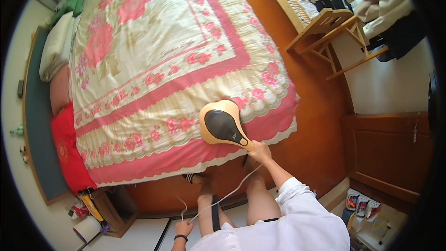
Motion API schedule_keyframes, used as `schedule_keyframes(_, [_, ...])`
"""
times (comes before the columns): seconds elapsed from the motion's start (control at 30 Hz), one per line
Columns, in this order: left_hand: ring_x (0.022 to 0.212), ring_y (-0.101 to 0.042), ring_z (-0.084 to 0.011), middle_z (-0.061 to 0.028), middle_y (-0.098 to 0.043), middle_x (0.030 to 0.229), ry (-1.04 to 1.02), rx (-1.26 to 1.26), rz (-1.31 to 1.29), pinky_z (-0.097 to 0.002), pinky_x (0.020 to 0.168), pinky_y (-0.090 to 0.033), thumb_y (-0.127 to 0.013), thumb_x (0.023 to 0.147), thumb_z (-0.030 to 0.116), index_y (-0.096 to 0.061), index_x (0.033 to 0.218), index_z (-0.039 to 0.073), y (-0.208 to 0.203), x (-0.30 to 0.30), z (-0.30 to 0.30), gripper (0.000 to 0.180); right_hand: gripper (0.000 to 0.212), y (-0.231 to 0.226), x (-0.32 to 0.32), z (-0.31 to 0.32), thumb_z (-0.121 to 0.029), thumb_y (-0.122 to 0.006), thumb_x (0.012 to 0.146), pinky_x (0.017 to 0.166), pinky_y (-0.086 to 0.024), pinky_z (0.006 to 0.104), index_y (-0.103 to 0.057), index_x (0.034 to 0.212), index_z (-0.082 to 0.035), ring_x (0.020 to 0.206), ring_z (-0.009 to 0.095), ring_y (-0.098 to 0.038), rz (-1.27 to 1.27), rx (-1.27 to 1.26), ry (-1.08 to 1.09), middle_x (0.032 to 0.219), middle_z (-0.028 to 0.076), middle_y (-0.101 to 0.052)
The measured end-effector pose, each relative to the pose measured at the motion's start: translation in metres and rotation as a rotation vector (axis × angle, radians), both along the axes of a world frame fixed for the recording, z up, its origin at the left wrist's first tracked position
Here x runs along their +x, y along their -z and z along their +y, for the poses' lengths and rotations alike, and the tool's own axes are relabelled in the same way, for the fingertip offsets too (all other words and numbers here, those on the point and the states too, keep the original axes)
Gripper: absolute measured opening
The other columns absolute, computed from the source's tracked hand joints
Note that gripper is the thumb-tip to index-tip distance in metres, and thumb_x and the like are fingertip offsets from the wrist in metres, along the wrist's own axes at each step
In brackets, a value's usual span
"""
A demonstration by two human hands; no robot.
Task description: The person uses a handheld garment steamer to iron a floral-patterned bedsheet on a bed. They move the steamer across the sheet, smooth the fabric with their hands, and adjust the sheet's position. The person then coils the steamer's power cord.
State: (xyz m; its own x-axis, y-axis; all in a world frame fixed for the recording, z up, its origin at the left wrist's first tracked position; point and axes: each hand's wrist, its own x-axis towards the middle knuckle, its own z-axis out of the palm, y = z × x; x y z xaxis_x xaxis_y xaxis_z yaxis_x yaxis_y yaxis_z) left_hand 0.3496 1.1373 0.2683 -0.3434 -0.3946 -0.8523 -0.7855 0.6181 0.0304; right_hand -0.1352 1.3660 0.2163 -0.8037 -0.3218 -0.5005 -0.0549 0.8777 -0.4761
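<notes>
My right hand is closed round the handle of a handheld mattress vacuum, beige-gold with a dark middle. Its wide head lies on the near edge of the bed, on a flowered bedspread in cream and pink. From the handle a white power cord hangs across my legs to my left hand, which is low by my left side with its fingers closed on the cord. A loose stretch of cord sticks up past that hand. The vacuum's underside is hidden against the cloth.
A red pillow and folded bedding lie along the headboard at the left. A small bedside cabinet stands at the lower left. To the right are a wooden rack with clothes and a brown door.
</notes>
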Motion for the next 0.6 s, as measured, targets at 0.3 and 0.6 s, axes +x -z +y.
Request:
schedule_keyframes(0.3, [0.087, -0.065, -0.0322, -0.021, -0.067, 0.084, 0.057, 0.132, -0.076, -0.0434, 0.076, -0.051, -0.065, 0.081, 0.04, -0.068, 0.094, 0.003, -0.005, 0.024, 0.047, 0.039, 0.027, 0.013, -0.071, 0.15, -0.023, -0.07, 0.068, 0.07, -0.053, 0.0468, -0.068, 0.09, -0.008, 0.081, 0.039, -0.066, 0.094, -0.1, 0.322, 0.082, 0.02, -0.067])
schedule_keyframes(0.6, [0.048, -0.051, -0.0131, 0.0001, -0.052, 0.06, -0.742, 0.361, 0.006, -0.0285, 0.044, -0.042, -0.058, 0.094, 0.033, -0.062, 0.077, 0.006, -0.167, -0.136, 0.026, 0.032, 0.033, 0.002, -0.116, 0.112, -0.026, -0.071, 0.066, 0.073, -0.052, 0.0483, -0.067, 0.09, -0.004, 0.082, 0.039, -0.067, 0.075, -0.216, 0.371, 0.083, 0.023, -0.068])
